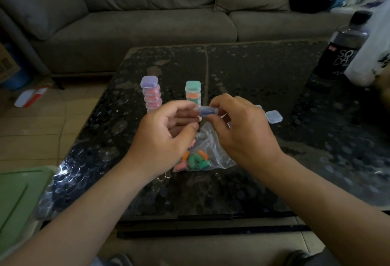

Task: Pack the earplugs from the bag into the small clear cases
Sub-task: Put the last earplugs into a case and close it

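- Left hand [166, 126] and right hand [242, 130] are together, both pinching the small clear case [207, 111] I am holding above the bag [213, 139] of earplugs [196, 159].
- Purple-topped stack [150, 94] and green-topped stack [193, 91] of filled cases are standing behind the bag.

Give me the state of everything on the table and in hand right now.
Case, blue plugs inside, lid looks down.
Left hand, pinching the case's left end.
Right hand, pinching its right end.
Bag, lying flat, loose plugs inside.
Left stack, upright, cases filled.
Right stack, upright, cases filled.
Spare case, lying flat, looks empty.
Bottle, upright, capped.
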A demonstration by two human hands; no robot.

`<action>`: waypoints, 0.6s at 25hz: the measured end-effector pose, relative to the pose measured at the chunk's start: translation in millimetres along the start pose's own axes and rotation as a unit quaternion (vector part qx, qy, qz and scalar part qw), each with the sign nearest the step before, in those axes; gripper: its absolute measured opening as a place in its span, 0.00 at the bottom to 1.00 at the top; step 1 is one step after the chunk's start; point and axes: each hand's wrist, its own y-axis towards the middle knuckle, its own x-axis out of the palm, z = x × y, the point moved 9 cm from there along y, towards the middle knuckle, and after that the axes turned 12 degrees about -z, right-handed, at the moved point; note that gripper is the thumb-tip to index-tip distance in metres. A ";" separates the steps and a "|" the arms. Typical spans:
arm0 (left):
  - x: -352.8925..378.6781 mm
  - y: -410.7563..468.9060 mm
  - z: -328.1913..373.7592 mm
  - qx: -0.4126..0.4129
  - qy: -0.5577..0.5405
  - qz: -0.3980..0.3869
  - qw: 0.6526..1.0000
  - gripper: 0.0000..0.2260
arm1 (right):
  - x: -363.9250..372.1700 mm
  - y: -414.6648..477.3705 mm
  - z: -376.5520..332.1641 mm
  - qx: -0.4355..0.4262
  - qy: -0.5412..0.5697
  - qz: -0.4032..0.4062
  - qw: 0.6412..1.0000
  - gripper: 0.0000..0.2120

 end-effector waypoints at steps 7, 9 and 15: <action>-9.2 8.0 2.8 0.014 -0.053 0.012 0.998 0.22 | 0.2 7.3 -7.6 -0.009 0.067 0.014 0.998 0.18; -10.2 12.6 1.9 0.012 -0.049 0.020 0.999 0.25 | 8.8 11.7 -7.1 -0.009 0.102 -0.023 0.994 0.23; -6.1 33.1 -7.9 -0.007 -0.012 -0.002 1.000 0.29 | 24.2 27.8 -2.2 0.001 0.160 -0.089 0.983 0.28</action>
